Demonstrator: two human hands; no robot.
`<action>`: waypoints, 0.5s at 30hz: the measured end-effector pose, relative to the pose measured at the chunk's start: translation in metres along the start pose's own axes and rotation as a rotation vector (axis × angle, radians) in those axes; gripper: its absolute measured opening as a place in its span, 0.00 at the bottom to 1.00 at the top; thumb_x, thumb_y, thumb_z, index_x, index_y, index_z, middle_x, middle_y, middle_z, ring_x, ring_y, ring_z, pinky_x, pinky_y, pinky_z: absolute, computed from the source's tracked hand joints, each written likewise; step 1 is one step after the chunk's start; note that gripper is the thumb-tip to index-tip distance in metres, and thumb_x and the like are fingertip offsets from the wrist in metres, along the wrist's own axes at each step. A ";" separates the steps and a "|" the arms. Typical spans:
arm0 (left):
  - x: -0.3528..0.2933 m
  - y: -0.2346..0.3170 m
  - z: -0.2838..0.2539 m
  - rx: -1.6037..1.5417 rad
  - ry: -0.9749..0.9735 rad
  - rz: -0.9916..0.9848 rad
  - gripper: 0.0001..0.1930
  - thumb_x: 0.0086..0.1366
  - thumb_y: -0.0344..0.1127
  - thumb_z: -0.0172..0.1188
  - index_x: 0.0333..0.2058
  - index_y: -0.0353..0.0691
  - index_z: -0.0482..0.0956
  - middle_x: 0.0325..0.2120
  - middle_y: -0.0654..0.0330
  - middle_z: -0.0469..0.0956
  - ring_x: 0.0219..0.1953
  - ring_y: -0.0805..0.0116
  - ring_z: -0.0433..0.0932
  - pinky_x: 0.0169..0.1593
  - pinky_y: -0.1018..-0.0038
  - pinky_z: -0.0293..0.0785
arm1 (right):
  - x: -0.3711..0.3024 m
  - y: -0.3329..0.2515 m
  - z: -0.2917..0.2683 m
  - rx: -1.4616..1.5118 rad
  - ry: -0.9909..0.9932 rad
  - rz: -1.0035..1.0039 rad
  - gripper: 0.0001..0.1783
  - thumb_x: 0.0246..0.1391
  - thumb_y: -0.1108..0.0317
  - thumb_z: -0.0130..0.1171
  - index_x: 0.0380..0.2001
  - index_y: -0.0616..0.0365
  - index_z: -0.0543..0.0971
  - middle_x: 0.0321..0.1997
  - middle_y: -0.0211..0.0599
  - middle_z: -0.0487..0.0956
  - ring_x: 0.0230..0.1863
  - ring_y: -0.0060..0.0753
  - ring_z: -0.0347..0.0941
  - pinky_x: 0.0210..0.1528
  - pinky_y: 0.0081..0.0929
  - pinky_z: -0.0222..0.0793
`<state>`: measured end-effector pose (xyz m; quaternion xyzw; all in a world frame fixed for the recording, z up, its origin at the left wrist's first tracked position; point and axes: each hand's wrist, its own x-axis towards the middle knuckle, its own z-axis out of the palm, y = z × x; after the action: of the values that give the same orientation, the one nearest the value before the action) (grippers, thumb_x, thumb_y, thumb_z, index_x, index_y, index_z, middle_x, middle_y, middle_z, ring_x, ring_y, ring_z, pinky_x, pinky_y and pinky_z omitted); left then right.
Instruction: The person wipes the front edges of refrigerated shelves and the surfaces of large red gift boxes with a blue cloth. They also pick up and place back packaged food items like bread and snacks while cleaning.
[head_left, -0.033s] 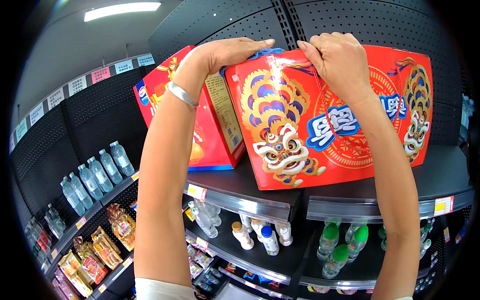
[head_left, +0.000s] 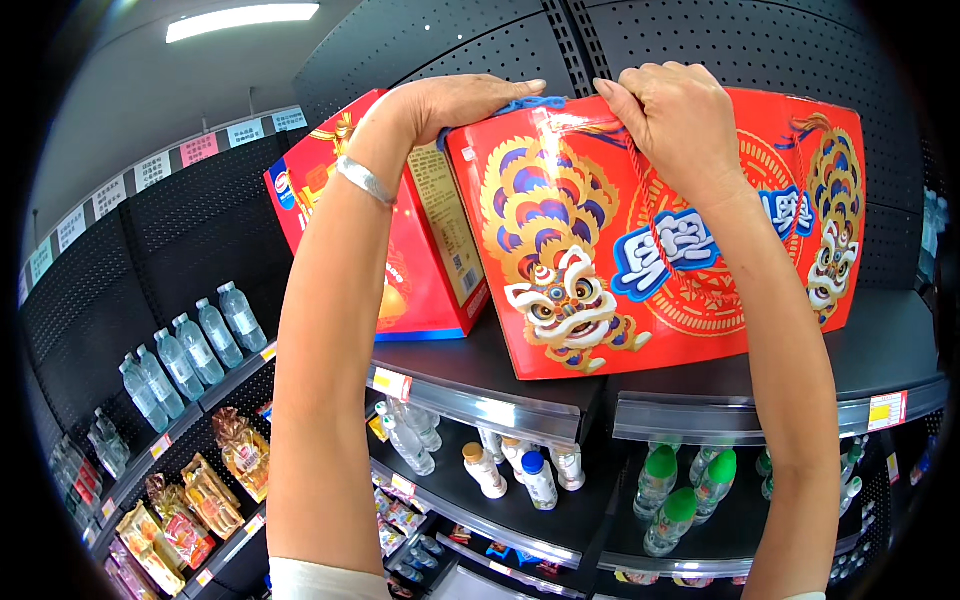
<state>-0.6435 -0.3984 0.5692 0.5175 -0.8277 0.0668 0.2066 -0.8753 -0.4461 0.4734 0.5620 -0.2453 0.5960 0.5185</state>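
Note:
A large red gift box [head_left: 560, 335] with lion-dance pictures stands a little tilted on the top shelf in front of me. My right hand [head_left: 675, 125] is closed over its upper edge, the thumb on the front face and the other fingers hidden behind. At the box's top left corner, my left hand [head_left: 455, 105] presses a blue cloth [head_left: 530, 103] against the top; most of the cloth is covered by the hand. A silver bracelet [head_left: 366, 180] circles my left wrist. Behind my left forearm, a second red box [head_left: 425, 290] stands beside the first.
Lower shelves hold green-capped bottles [head_left: 665, 520] and white bottles [head_left: 538, 482]. Clear bottles [head_left: 205, 335] and bagged bread [head_left: 210, 490] line the left shelving. A clear price rail [head_left: 490, 405] edges the top shelf. Dark perforated panel [head_left: 750, 50] backs it.

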 end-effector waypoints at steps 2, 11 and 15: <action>0.002 0.009 0.000 -0.099 -0.078 -0.131 0.37 0.66 0.67 0.53 0.64 0.48 0.69 0.65 0.52 0.66 0.63 0.68 0.71 0.55 0.76 0.77 | -0.001 0.001 -0.001 0.008 0.011 -0.008 0.25 0.63 0.49 0.55 0.18 0.54 0.79 0.21 0.35 0.79 0.28 0.38 0.76 0.39 0.36 0.70; 0.003 -0.008 0.006 -0.019 0.109 -0.071 0.35 0.66 0.66 0.52 0.64 0.50 0.70 0.60 0.54 0.72 0.58 0.68 0.75 0.58 0.75 0.74 | -0.001 0.001 0.005 -0.016 0.060 -0.017 0.25 0.63 0.50 0.55 0.17 0.53 0.79 0.19 0.34 0.79 0.27 0.39 0.76 0.38 0.35 0.70; -0.007 0.004 0.006 0.101 0.078 -0.023 0.29 0.70 0.63 0.49 0.65 0.58 0.69 0.58 0.54 0.73 0.56 0.62 0.76 0.61 0.76 0.70 | -0.001 0.000 0.006 -0.028 0.033 0.001 0.24 0.63 0.50 0.56 0.17 0.52 0.80 0.19 0.33 0.79 0.26 0.39 0.76 0.38 0.35 0.70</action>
<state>-0.6461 -0.3921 0.5613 0.5335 -0.8087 0.1264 0.2130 -0.8734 -0.4516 0.4735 0.5446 -0.2452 0.6021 0.5298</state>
